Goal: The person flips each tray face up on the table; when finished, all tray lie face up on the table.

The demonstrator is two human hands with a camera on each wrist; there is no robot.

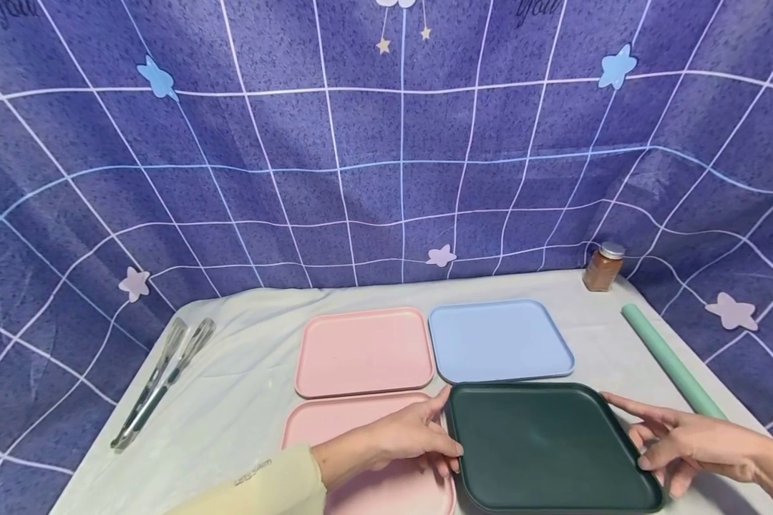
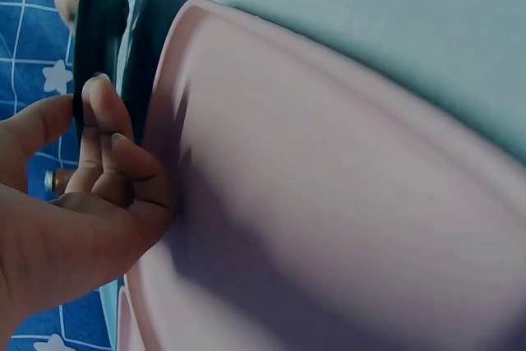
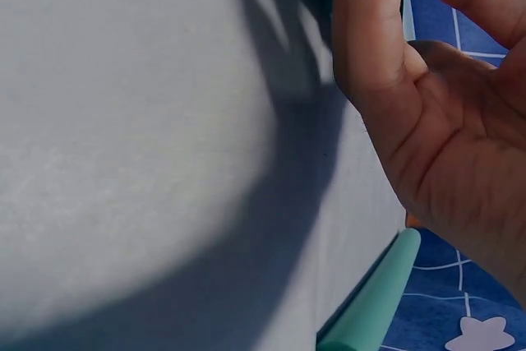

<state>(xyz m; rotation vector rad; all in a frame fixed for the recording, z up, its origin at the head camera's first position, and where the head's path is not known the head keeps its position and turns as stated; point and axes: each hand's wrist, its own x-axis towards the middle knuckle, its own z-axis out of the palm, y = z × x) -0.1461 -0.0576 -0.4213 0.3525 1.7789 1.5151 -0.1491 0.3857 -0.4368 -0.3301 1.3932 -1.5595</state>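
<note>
A dark green rectangular tray (image 1: pixel 547 443) with a raised rim is held between both hands at the front right. My left hand (image 1: pixel 412 438) pinches its left edge, thumb on the rim and fingers curled underneath. On the opposite side my right hand (image 1: pixel 696 445) grips the right edge, its fingers partly hidden below the tray. In the left wrist view, the green tray (image 2: pixel 99 39) is raised above the table, beside a pink tray (image 2: pixel 329 145). My left forearm passes over that pink tray. Shadow from my right hand (image 3: pixel 444 113) falls on the white cloth in the right wrist view.
A second pink tray (image 1: pixel 363 354) and a light blue tray (image 1: pixel 499 343) lie side by side behind. Metal tongs with dark handles (image 1: pixel 151 406) lie at the left. A lidded jar of brown contents (image 1: pixel 602 272) and a mint-green cylinder (image 1: pixel 670 357) are along the right edge.
</note>
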